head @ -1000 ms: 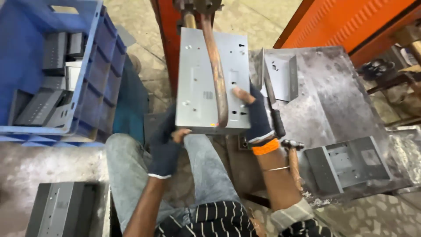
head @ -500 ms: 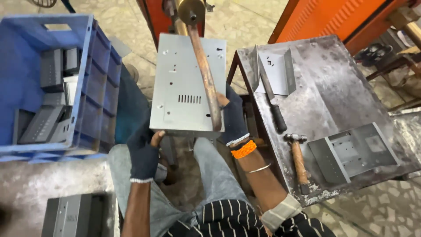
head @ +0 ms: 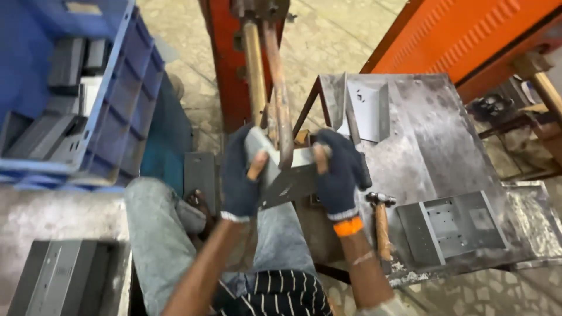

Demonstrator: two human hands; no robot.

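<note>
Seated worker at a spot-welding station, viewed from above. The left hand [head: 241, 175], in a dark knit glove with open fingertips, has its grip closed on the left edge of a grey sheet-metal panel [head: 287, 175]; the right hand [head: 338, 172], gloved alike and wearing an orange cuff at the wrist, has its grip closed on the panel's right edge; both thumbs lie on the upper face. The panel is held tilted above the worker's lap, just in front of the orange-red machine column [head: 225, 64]; its far part sits between the two copper electrode arms [head: 266, 76], which run down from the column toward the hands, the nearer arm crossing over the panel's upper face; whether the electrode tips touch the metal cannot be told.

To the right stands a steel worktop [head: 433, 134], scuffed and grey; on it a bent bracket [head: 363, 105] stands near the far edge; a hammer [head: 381, 219] with a wooden handle lies at the near left edge, just beside the right wrist; a folded, perforated chassis part [head: 451, 225] lies at the near right. An orange machine housing [head: 462, 35] rises behind the worktop.

To the left a blue plastic crate [head: 126, 111] holds several dark grey folded parts; at the lower left a further grey panel [head: 58, 278] lies flat. Light jeans and a striped shirt show below the arms; the floor is pale stone.
</note>
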